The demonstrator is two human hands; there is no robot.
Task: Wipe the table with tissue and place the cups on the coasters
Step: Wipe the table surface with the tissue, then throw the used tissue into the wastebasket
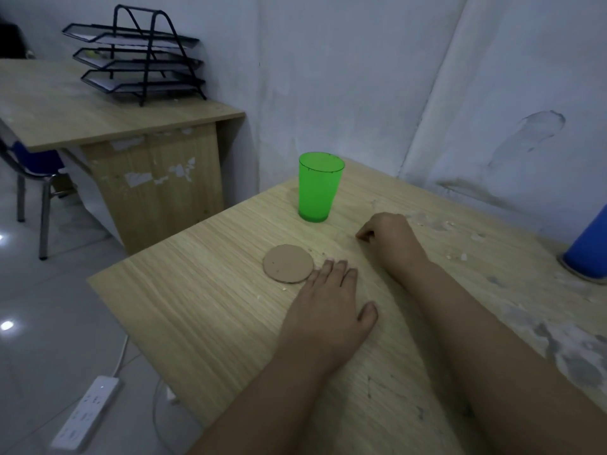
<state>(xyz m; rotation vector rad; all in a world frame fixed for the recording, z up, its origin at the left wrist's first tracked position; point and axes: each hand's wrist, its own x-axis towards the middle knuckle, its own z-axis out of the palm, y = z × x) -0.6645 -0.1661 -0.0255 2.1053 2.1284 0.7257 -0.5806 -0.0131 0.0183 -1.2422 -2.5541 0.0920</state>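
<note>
Left hand (328,300): flat, steadying wood-grain surface (197,307) beside round cardboard coaster (288,263). Right hand (391,239): curled; contents indiscernible. Translucent green plastic cup (318,187): awaiting coaster.

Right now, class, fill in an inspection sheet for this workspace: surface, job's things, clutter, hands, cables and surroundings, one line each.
Surface: wooden table, with white crumbs and grey smears towards its right side.
Job's things: green cup upright on the bare table, apart from the round cardboard coaster, which is empty; blue cup at the right edge, partly cut off, on a second coaster. Tissue: nothing seen.
Clutter: white debris scattered near the wall.
Hands: left hand flat on the table, fingertips by the coaster; right hand with fingers curled, whether it holds anything cannot be told.
Cables: white power strip and its cord on the floor.
Surroundings: second desk with black paper trays; blue chair; white wall.
</note>
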